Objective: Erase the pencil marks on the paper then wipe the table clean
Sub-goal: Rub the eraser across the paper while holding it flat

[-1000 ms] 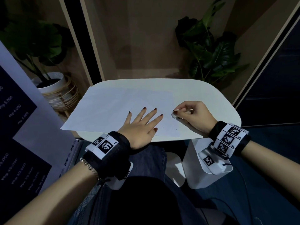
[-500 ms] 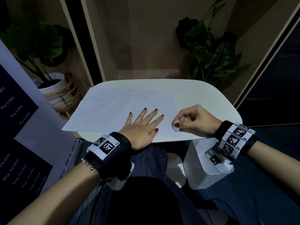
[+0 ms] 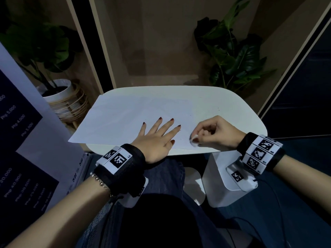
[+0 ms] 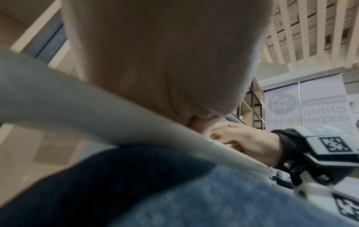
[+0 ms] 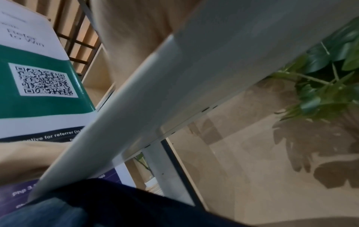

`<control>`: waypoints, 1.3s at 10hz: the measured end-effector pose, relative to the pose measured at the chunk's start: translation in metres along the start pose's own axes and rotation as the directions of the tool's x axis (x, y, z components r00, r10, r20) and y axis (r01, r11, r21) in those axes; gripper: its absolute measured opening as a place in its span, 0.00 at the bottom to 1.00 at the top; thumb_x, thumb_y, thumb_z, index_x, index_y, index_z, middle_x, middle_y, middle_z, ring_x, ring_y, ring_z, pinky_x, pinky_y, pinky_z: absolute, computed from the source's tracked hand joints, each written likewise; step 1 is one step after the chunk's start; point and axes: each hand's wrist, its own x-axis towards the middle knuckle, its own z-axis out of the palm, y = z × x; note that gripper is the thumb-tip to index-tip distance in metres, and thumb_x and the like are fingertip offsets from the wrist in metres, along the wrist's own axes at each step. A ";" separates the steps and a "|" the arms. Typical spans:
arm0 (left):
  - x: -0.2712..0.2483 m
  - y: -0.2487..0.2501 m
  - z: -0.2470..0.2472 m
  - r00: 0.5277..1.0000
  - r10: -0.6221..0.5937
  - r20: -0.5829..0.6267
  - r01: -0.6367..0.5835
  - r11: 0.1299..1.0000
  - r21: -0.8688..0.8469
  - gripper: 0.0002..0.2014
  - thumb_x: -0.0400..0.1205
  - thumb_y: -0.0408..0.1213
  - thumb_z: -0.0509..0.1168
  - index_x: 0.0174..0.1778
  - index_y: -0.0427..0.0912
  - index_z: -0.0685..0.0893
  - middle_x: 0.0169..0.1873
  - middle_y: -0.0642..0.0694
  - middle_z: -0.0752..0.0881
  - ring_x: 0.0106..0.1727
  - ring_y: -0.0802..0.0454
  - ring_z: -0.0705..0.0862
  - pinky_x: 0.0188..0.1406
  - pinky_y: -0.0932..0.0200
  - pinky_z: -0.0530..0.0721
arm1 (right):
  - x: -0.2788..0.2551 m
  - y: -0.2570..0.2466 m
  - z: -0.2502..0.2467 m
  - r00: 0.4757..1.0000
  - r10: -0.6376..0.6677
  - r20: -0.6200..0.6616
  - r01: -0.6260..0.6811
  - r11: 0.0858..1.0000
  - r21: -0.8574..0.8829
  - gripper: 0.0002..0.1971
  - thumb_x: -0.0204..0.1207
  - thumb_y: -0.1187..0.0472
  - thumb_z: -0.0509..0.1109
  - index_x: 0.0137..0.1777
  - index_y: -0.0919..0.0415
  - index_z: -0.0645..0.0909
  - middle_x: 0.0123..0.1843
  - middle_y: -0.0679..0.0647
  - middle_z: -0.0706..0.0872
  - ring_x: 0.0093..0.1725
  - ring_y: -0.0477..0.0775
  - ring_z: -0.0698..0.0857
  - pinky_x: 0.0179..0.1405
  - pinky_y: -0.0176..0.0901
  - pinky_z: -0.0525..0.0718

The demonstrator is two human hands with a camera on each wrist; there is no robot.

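A large white sheet of paper (image 3: 129,119) lies across the white table (image 3: 232,108), its left corner hanging past the table's edge. My left hand (image 3: 157,136) lies flat on the paper's near part, fingers spread and straight. My right hand (image 3: 215,133) pinches a small white eraser (image 3: 194,141) and presses it on the paper's near right corner, close to the table's front edge. In the left wrist view my left palm (image 4: 165,61) fills the frame above the table edge (image 4: 97,113), with the right hand (image 4: 248,142) beyond it. No pencil marks show clearly.
Tiny dark specks (image 3: 217,109) dot the bare table to the right of the paper. A potted plant (image 3: 59,93) in a woven stand is at the left, a leafy plant (image 3: 232,56) behind the table. A printed banner (image 3: 19,140) stands at my left.
My right hand has drawn the eraser toward me, from the paper's right edge down to its near right corner. The left hand has stayed flat on the paper.
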 end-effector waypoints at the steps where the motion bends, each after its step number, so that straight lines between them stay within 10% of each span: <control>1: 0.000 0.000 0.000 1.000 -0.003 0.002 0.003 1.000 0.003 0.26 0.91 0.48 0.38 0.85 0.64 0.37 0.84 0.61 0.33 0.84 0.54 0.29 0.81 0.36 0.32 | -0.001 -0.002 0.000 1.000 -0.003 -0.018 0.003 1.000 0.026 0.03 0.74 0.74 0.76 0.46 0.74 0.89 0.35 0.72 0.85 0.33 0.48 0.80 0.36 0.28 0.80; 5: 0.000 0.001 0.000 1.000 -0.001 -0.002 0.001 1.000 0.001 0.26 0.91 0.47 0.38 0.85 0.64 0.37 0.84 0.62 0.33 0.84 0.55 0.28 0.81 0.36 0.31 | 0.002 0.005 0.003 0.989 -0.007 -0.146 0.022 0.994 0.107 0.01 0.76 0.71 0.75 0.45 0.70 0.88 0.35 0.63 0.88 0.34 0.46 0.83 0.42 0.36 0.83; 9: -0.001 0.001 0.000 1.000 -0.006 -0.002 0.006 1.000 0.013 0.26 0.91 0.48 0.38 0.85 0.64 0.37 0.84 0.61 0.33 0.84 0.54 0.29 0.81 0.36 0.32 | -0.001 -0.002 -0.003 0.994 -0.020 0.104 0.028 0.996 -0.083 0.03 0.76 0.72 0.75 0.47 0.70 0.90 0.36 0.63 0.88 0.32 0.40 0.81 0.38 0.27 0.76; 12: -0.001 0.001 0.000 1.000 -0.002 -0.002 0.002 1.000 0.020 0.26 0.91 0.48 0.38 0.85 0.63 0.37 0.84 0.61 0.32 0.84 0.54 0.29 0.81 0.35 0.33 | 0.000 0.001 -0.005 0.997 -0.013 0.080 0.016 0.999 -0.037 0.04 0.76 0.73 0.74 0.48 0.71 0.90 0.34 0.51 0.88 0.30 0.38 0.80 0.36 0.25 0.76; 13: 0.000 0.001 0.000 1.000 0.000 -0.003 0.000 1.000 0.016 0.26 0.91 0.48 0.38 0.85 0.64 0.37 0.84 0.61 0.32 0.84 0.54 0.28 0.81 0.35 0.32 | 0.001 0.003 0.004 0.994 -0.034 -0.104 0.039 0.998 0.044 0.02 0.77 0.70 0.75 0.46 0.68 0.90 0.35 0.55 0.89 0.35 0.48 0.81 0.38 0.28 0.79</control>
